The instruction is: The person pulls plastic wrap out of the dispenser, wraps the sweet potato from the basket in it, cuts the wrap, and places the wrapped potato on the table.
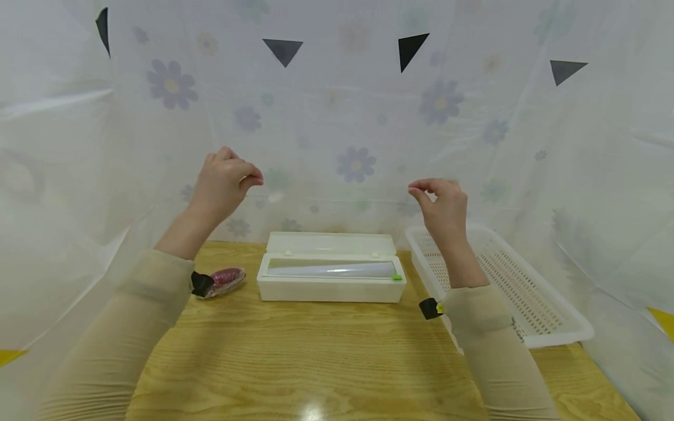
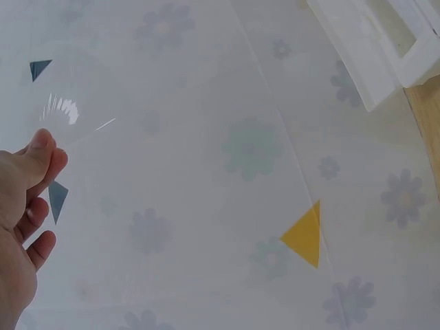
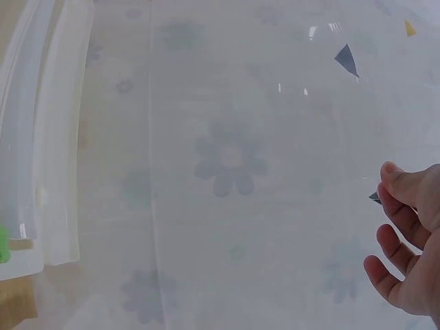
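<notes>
Flanking box (image 1: 330,292): basket (image 1: 559,338), wrapped bundle (image 1: 230,277)

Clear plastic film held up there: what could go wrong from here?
The clear plastic film might fold or cling to itself: glinting creases show beside the person's left grip. It could also slip, as that grip and the right grip seem to pinch by thumb and finger only.

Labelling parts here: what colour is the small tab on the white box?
Green tab, best seen in the head view.
</notes>
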Demonstrator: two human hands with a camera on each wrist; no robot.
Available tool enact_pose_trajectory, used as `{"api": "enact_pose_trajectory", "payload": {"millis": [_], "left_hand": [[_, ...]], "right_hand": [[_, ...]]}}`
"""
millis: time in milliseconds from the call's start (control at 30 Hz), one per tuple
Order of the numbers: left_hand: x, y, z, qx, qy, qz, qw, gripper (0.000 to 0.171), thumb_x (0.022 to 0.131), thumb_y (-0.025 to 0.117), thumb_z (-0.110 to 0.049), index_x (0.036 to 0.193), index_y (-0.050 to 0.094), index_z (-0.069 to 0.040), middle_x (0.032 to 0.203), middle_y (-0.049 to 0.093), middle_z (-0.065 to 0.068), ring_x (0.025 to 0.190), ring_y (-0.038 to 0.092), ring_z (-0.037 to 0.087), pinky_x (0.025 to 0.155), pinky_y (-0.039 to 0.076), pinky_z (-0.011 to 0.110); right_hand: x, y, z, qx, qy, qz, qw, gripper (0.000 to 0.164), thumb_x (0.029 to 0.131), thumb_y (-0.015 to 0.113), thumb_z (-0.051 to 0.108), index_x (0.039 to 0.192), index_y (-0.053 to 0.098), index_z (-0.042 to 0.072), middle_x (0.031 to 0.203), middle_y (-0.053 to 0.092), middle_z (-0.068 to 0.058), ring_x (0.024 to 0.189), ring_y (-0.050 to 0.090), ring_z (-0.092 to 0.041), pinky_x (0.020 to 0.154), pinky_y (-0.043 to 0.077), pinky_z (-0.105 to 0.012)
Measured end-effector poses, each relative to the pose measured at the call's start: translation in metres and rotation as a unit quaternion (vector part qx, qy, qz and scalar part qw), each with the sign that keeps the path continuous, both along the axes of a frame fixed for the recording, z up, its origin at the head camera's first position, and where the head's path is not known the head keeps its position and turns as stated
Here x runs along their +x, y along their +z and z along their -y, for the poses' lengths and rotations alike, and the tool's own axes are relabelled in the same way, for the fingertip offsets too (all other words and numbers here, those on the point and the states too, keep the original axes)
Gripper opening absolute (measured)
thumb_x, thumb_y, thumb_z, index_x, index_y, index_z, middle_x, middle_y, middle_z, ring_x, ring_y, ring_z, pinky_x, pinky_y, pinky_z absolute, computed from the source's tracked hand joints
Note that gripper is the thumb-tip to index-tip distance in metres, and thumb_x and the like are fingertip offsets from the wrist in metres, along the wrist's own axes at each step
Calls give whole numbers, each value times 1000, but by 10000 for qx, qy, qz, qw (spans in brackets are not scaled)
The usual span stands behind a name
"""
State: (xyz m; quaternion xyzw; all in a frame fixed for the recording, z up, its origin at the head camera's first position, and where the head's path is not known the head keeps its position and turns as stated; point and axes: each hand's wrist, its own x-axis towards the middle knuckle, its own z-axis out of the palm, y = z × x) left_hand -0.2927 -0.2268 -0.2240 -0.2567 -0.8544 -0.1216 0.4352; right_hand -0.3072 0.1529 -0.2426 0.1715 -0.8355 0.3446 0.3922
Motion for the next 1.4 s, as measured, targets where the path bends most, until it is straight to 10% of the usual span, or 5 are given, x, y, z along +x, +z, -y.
{"api": "enact_pose_trajectory", "payload": {"millis": [1400], "left_hand": [[-2,6,-6,5,-73,-113,9999,8,82,71,-13,81,72,-4,77,70,11,78,48,29,69,35,44]], "right_hand": [[0,5,-8,-21,8,-144,9999,16,85,69,15,92,73,1,90,70,-16,84,53,-30,82,36,-42]]}}
